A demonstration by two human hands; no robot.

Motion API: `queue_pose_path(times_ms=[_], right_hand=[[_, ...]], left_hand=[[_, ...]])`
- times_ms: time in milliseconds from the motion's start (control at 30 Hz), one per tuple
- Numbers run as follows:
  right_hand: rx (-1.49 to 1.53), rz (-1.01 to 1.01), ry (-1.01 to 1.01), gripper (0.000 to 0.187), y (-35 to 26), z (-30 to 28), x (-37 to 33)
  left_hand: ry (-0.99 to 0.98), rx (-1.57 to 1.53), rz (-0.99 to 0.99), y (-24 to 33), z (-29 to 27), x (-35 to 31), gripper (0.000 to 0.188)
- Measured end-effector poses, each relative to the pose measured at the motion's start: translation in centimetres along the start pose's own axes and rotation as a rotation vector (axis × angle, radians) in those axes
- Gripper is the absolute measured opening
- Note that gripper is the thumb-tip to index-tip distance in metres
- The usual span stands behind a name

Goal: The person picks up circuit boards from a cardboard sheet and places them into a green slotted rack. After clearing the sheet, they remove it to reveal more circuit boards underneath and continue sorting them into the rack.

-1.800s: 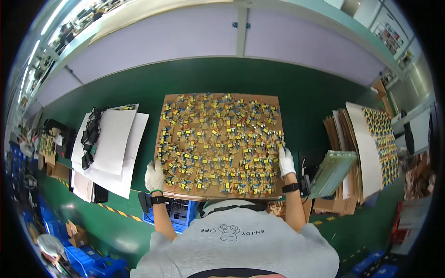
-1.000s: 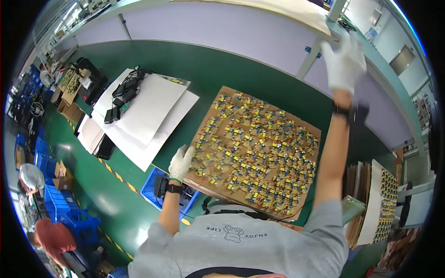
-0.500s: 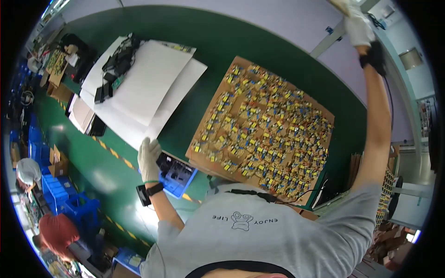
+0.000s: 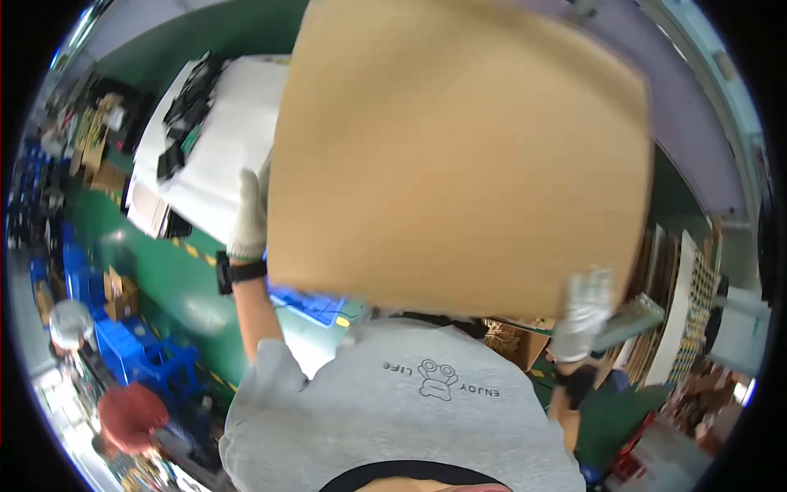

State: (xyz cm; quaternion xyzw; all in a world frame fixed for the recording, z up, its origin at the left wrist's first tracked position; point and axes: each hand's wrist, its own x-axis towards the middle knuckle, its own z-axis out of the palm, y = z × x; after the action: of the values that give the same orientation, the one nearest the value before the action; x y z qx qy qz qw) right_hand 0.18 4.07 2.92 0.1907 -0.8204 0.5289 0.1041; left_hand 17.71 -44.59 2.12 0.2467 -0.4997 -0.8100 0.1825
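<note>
A large brown cardboard sheet [image 4: 459,164] fills the middle of the view, its edges smeared by motion. Along its left edge is my left hand [image 4: 249,217] in a white knitted glove, with part of the hand hidden behind the sheet. It appears to grip that edge, fingers pointing away from me. At the near right corner lies my gloved right hand [image 4: 586,312], blurred, its fingers stretched flat over the sheet's face. What lies beneath the sheet is covered.
White sheets [image 4: 238,115] carrying black adapters and cables [image 4: 190,107] lie to the left. A blue crate [image 4: 307,305] shows below the cardboard. Upright panels [image 4: 668,303] lean at the right. People work at the lower left, one in a red top [image 4: 131,416].
The cardboard sheet has come over the board of small yellow-and-blue components and hides it. My right hand has come down from the far upper right to the near right corner.
</note>
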Motion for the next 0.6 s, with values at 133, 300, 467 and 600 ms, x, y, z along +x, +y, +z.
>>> queue_pose_path(times_ms=[133, 300, 467, 600], right_hand=[[-0.851, -0.209, -0.532, 0.052, 0.5, 2.3, -8.7], [-0.932, -0.182, -0.462, 0.050, 1.1, 3.2, -7.5], [-0.877, -0.207, -0.490, 0.044, 3.0, 4.2, -6.6], [-0.853, -0.165, -0.505, 0.045, 2.6, 4.7, -6.8]], left_hand=[[-0.104, 0.405, -0.182, -2.2, 1.3, 0.6, 0.066], [-0.064, 0.977, 0.036, -5.1, 3.8, 3.5, 0.077], [0.175, 1.365, -0.067, -5.8, 7.7, 4.6, 0.080], [0.358, 1.779, 0.385, -8.3, 7.0, 4.9, 0.079]])
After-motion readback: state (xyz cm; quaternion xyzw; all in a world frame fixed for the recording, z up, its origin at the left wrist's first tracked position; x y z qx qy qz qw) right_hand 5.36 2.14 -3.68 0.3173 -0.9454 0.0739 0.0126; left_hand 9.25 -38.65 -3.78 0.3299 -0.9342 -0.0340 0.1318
